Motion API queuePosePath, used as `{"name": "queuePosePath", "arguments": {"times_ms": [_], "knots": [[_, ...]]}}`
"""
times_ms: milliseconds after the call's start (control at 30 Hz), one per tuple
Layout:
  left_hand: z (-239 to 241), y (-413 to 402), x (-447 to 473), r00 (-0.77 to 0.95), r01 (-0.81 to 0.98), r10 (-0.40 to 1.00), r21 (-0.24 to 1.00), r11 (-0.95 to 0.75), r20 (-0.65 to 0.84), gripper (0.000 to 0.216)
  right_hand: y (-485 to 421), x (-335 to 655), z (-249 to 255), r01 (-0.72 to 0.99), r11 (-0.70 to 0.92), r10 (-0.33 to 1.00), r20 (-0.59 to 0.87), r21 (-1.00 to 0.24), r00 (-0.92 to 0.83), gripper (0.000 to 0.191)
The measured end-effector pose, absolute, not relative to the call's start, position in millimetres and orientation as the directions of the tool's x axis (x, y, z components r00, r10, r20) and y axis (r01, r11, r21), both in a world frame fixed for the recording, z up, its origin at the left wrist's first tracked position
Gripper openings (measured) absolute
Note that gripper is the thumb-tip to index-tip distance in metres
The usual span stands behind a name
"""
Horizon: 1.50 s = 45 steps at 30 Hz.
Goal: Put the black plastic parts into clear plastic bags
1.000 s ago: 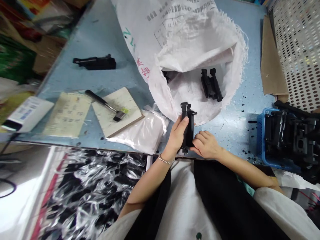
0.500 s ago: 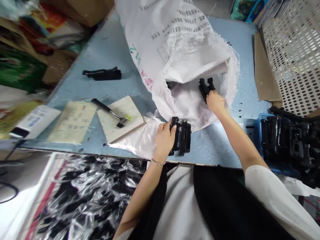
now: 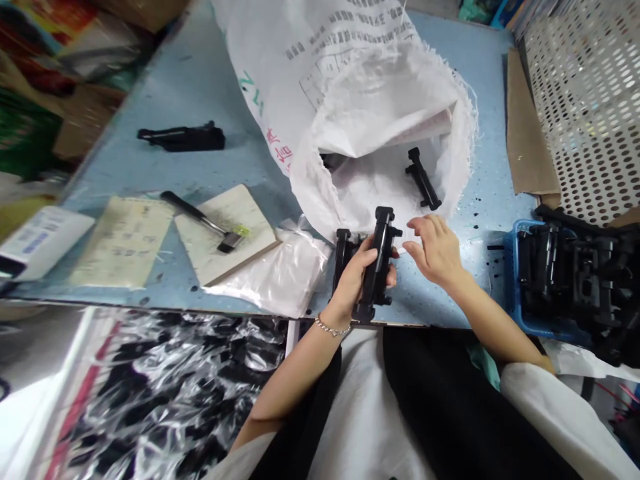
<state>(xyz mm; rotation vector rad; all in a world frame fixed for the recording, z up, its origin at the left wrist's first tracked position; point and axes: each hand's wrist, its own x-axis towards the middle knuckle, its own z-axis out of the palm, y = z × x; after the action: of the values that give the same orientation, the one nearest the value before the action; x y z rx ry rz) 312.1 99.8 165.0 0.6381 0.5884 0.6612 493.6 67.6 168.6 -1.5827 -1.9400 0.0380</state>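
Observation:
My left hand is wrapped round a long black plastic part, held upright near the table's front edge. A second black part stands just left of it, behind my fingers. My right hand hovers to the right of the held part, fingers apart and holding nothing. Behind them lies a big white woven sack with its mouth open toward me. One black part rests inside the mouth.
A blue basket full of black parts stands at the right. On the blue table lie a black part, a brush on cardboard, papers and a clear bag. Perforated white panel at far right.
My right hand pulled back from the sack's mouth to beside the left hand. The left hand lifted a black part upright; only one part now shows in the sack.

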Motion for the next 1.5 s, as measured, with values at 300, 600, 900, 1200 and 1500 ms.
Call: {"name": "queuePosePath", "arguments": {"times_ms": [300,600,900,1200,1500], "knots": [[170,96,311,0.494,-0.347,0.793,0.755,0.556,-0.357,0.04,67,474,149,0.575,0.154,0.984,0.18,-0.803,-0.012,0.059],[153,113,313,0.434,-0.16,0.812,0.853,0.496,-0.39,0.034,31,471,156,0.757,0.547,0.834,0.317,-0.358,-0.453,0.046],[89,83,343,0.534,0.294,0.844,0.946,-0.141,-0.04,0.058,178,549,150,0.848,-0.409,0.896,0.025,-0.338,0.443,0.039],[139,107,346,0.45,-0.384,0.881,0.858,0.34,-0.148,0.058,80,523,167,0.416,-0.13,0.99,-0.142,-0.9,0.002,0.041],[159,80,341,0.627,-0.274,0.725,0.79,0.548,-0.285,0.046,78,519,175,0.869,0.219,0.894,0.448,-0.445,0.004,0.055]]}}
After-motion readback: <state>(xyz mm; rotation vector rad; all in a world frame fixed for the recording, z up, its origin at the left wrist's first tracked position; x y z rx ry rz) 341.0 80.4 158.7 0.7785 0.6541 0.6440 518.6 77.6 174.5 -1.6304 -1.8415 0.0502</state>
